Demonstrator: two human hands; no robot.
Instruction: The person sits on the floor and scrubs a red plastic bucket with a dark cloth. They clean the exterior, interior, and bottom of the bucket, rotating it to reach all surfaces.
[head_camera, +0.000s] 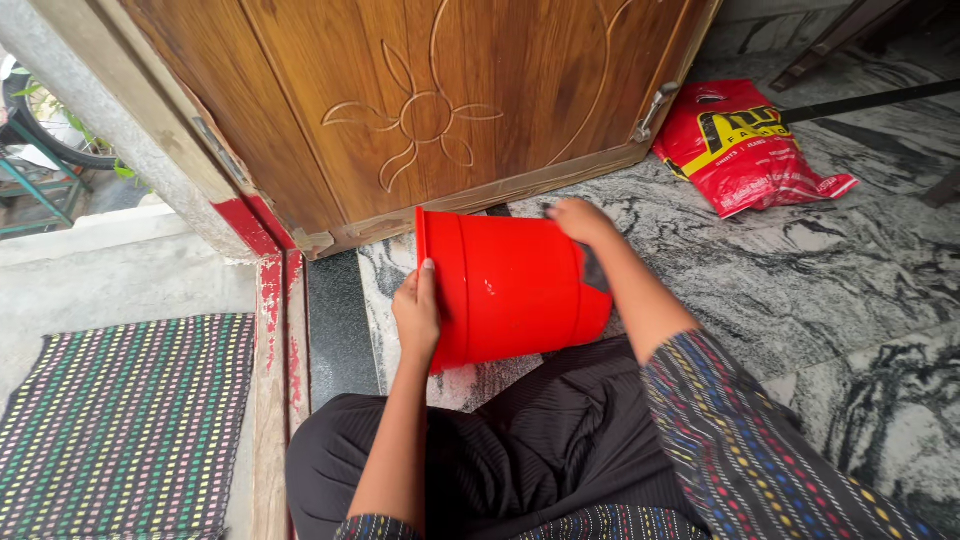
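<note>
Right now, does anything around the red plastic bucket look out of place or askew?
The red plastic bucket lies tipped on its side, rim toward the left hand, right hand on its wall. A crumpled red plastic bag lies loose on the marble floor by the carved wooden door.

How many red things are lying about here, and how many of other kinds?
Red bucket, held on its side by both hands: 1
Red plastic bag: 1
Striped mat: 1
Wooden door: 1
Total: 4
</note>
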